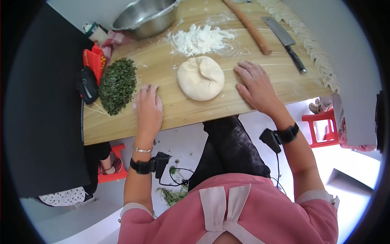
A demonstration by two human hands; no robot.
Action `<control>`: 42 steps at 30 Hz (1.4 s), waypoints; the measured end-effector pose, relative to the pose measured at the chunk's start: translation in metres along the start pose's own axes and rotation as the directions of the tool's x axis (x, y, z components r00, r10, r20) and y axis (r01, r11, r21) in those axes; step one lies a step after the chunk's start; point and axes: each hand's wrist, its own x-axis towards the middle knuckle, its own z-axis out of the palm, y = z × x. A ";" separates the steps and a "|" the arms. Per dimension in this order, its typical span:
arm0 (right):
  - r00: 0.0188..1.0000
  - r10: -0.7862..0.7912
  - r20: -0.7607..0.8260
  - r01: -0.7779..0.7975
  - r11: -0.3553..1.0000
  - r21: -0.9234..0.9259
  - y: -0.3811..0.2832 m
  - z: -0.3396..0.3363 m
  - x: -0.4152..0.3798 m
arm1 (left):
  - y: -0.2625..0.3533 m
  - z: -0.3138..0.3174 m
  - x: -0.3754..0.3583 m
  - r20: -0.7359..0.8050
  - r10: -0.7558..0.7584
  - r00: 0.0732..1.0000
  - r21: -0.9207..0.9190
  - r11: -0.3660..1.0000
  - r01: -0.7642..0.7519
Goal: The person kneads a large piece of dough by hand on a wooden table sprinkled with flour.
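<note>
Both of my hands lie flat on the wooden table, one on each side of a round lump of dough. My left hand rests near the front edge, between the dough and a pile of chopped green leaves, touching neither the dough nor anything graspable. My right hand is to the right of the dough, apart from it, with the thumb spread from the fingers. Flour dusts the fingers. The dough has a folded crease on top. Behind it lies a heap of white flour.
A rolling pin and a cleaver lie at the back right, beside overlapping dough pieces along the right edge. A metal bowl stands back left. A red packet and black pouch are left. Red stools flank the table.
</note>
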 end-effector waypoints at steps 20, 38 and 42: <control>0.996 0.011 -0.092 0.031 0.897 0.442 -0.057 0.018 0.039 | 0.095 0.022 0.085 0.035 0.282 0.959 0.114 0.952 -0.284; 0.961 0.193 0.197 -0.270 0.798 0.538 -0.041 0.020 0.097 | 0.063 0.039 0.148 0.265 0.266 0.927 -0.179 0.958 -0.224; 0.951 0.272 0.148 -0.310 0.836 0.452 -0.063 0.006 0.068 | 0.068 0.012 0.123 0.144 0.307 0.941 -0.432 0.875 -0.220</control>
